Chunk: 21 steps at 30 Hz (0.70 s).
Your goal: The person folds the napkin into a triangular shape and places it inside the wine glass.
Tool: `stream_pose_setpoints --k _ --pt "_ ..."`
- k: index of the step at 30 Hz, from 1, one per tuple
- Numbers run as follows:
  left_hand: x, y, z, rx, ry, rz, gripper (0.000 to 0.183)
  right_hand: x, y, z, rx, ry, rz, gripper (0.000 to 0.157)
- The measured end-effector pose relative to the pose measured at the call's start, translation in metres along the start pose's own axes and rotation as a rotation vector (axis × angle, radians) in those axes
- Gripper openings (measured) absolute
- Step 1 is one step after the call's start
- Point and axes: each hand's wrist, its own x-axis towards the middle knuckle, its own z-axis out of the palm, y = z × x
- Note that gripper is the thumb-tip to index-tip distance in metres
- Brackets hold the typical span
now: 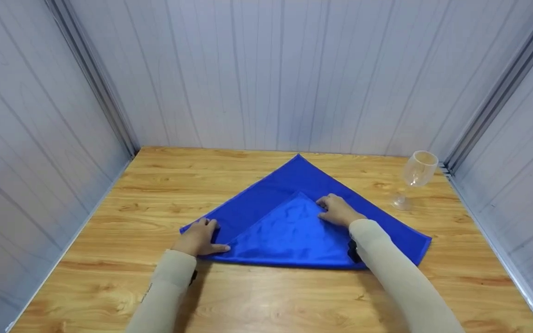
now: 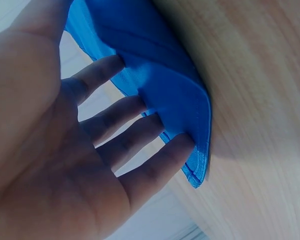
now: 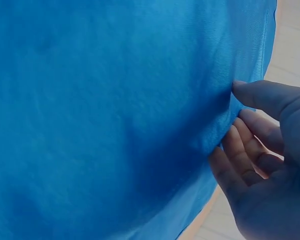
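Note:
A blue cloth napkin (image 1: pixel 262 199) lies folded on the table, its far point toward the back wall. Its shiny upper flap (image 1: pixel 285 236) forms a smaller triangle over the lower layer, with a straight fold along the near side. My left hand (image 1: pixel 200 238) rests on the left corner, fingers spread and thumb reaching along the near fold; the left wrist view shows its fingertips (image 2: pixel 182 142) touching the cloth. On the flap's right slanted edge lies my right hand (image 1: pixel 338 210), with thumb and fingers apart. In the right wrist view its fingertips (image 3: pixel 216 154) touch that edge.
A clear stemmed wine glass (image 1: pixel 419 170) stands upright at the back right of the wooden table (image 1: pixel 266 300). Pale panelled walls (image 1: pixel 266 74) enclose the table at the back and both sides.

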Motion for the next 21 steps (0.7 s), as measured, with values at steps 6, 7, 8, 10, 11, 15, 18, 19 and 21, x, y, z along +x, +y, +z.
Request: stream_pose_setpoints --k 6,7,8,10,11,15,18,19,21 --pt "-0.002 0.002 0.003 0.01 -0.015 -0.004 0.079 -0.006 0.001 -0.003 -0.002 -0.03 0.004 0.042" --pt "-0.002 0.002 0.004 0.01 -0.016 -0.004 0.079 -0.007 0.001 -0.003 -0.002 -0.034 0.006 0.042" --pt "-0.003 0.002 0.004 0.009 -0.018 -0.004 0.079 -0.007 0.001 -0.003 -0.005 -0.037 0.005 0.042" --pt "-0.004 0.003 0.004 0.011 -0.019 0.0 0.079 -0.009 0.001 -0.004 -0.005 -0.044 0.008 0.042" --pt "-0.005 0.003 0.005 0.009 -0.019 0.001 0.08 -0.01 0.001 -0.004 -0.005 -0.047 0.006 0.042" --pt "-0.007 0.003 0.005 0.014 -0.008 0.011 0.078 -0.012 0.001 -0.005 -0.002 -0.051 0.004 0.042" --pt "-0.009 0.003 0.005 0.015 -0.001 0.014 0.075 -0.015 0.002 -0.005 0.006 -0.055 0.007 0.042" --pt "-0.009 0.003 0.005 0.015 0.0 0.013 0.075 -0.016 0.002 -0.005 0.005 -0.056 0.002 0.042" --pt "-0.011 0.004 0.006 0.019 0.005 0.025 0.074 -0.017 0.002 -0.004 0.013 -0.059 -0.005 0.041"
